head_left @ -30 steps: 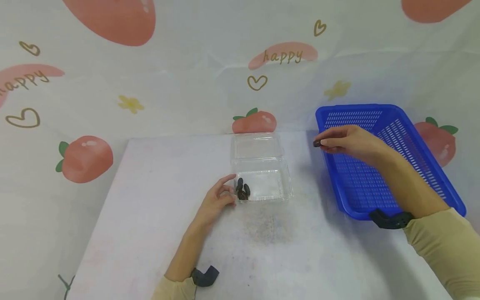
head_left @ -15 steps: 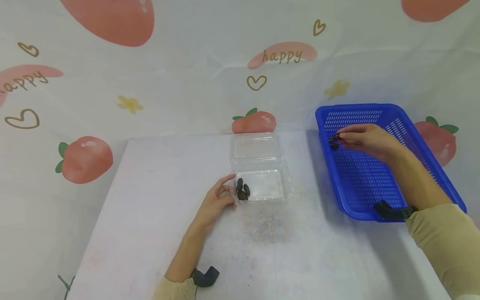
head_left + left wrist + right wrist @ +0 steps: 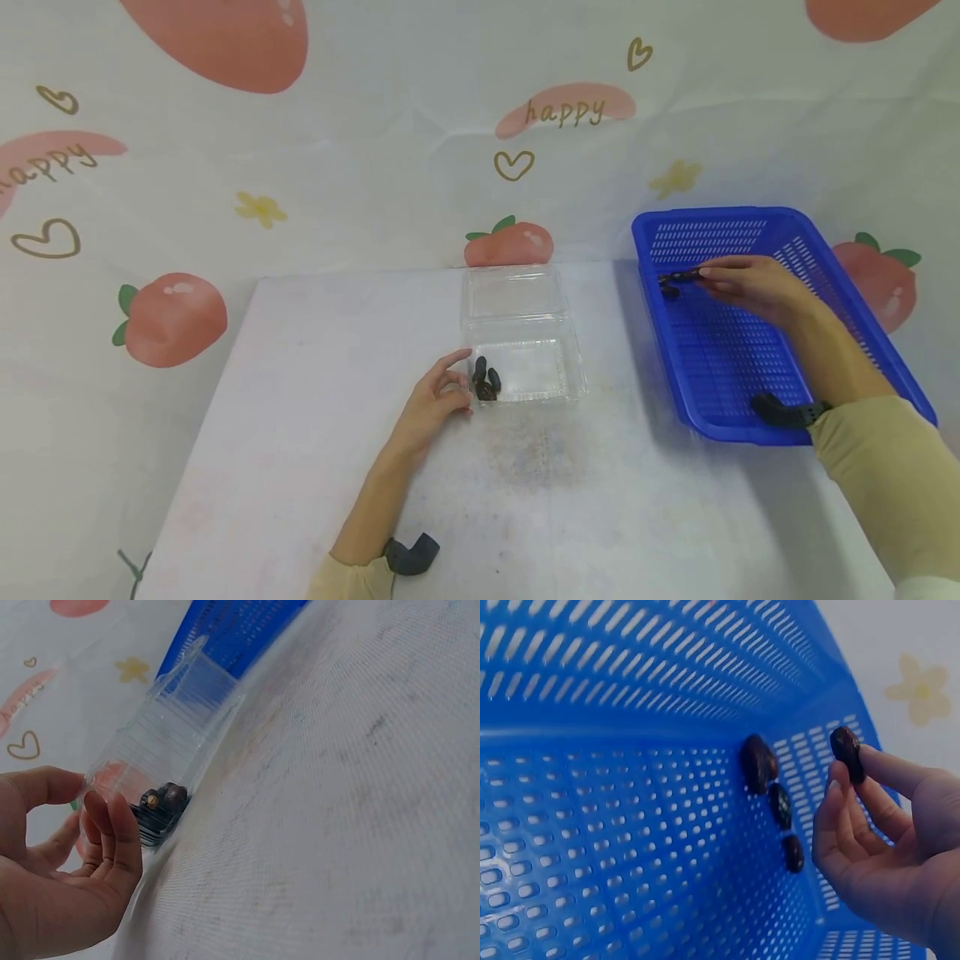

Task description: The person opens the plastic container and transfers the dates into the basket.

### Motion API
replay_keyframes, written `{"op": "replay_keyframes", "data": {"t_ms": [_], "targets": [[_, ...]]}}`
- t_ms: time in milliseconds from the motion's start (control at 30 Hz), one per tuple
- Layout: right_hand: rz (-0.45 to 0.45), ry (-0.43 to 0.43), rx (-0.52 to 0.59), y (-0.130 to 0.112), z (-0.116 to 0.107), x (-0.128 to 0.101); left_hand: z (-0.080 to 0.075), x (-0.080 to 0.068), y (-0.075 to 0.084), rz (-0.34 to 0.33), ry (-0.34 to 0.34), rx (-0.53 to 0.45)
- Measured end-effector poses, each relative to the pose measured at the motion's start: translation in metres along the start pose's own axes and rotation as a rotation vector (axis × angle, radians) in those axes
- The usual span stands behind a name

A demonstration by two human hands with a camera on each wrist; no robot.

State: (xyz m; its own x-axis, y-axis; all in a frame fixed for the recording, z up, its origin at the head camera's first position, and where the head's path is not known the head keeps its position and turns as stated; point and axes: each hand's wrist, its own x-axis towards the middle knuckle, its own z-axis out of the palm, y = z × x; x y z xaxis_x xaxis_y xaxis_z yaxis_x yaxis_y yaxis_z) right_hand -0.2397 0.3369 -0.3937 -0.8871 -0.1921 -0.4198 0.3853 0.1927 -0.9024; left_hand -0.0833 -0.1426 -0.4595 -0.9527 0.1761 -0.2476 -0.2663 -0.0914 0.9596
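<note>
My right hand (image 3: 701, 273) is inside the blue slotted basket (image 3: 780, 215), near its far left corner. It pinches a dark date (image 3: 847, 754) between thumb and finger (image 3: 838, 774). Three more dates (image 3: 778, 804) lie in a row on the basket floor (image 3: 630, 825), just beside the hand. My left hand (image 3: 457, 379) rests on the table against the left front corner of a clear plastic container (image 3: 536, 367) with its lid open. Thumb and loosely curled fingers (image 3: 112, 825) touch its wall (image 3: 180, 712). A few dates (image 3: 486, 382) sit in the container's left end (image 3: 166, 796).
The white table (image 3: 315, 433) ends at a strawberry-print cloth backdrop (image 3: 300, 183) behind the container and basket. The basket stands at the table's right edge. Black bands (image 3: 408, 554) sit on both wrists.
My right hand, holding a date, moved right from over the basket's left rim into the basket, close to the dates lying there. The left hand and container stayed still.
</note>
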Motion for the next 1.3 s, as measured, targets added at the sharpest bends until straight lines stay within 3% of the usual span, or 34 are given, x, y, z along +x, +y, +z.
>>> {"op": "replay_keyframes", "data": {"t_ms": [633,867,1300], "targets": [[0.022,0.040,-0.070,0.028,-0.018,0.012,0.000,0.000,0.000,0.019,-0.014,0.016],[0.031,0.008,0.013,0.031,-0.015,0.016,0.000,-0.001,0.000,0.010,-0.006,0.015],[0.072,0.072,-0.008,0.030,-0.018,0.018,0.000,-0.001,0.002,-0.001,-0.011,0.013]]}}
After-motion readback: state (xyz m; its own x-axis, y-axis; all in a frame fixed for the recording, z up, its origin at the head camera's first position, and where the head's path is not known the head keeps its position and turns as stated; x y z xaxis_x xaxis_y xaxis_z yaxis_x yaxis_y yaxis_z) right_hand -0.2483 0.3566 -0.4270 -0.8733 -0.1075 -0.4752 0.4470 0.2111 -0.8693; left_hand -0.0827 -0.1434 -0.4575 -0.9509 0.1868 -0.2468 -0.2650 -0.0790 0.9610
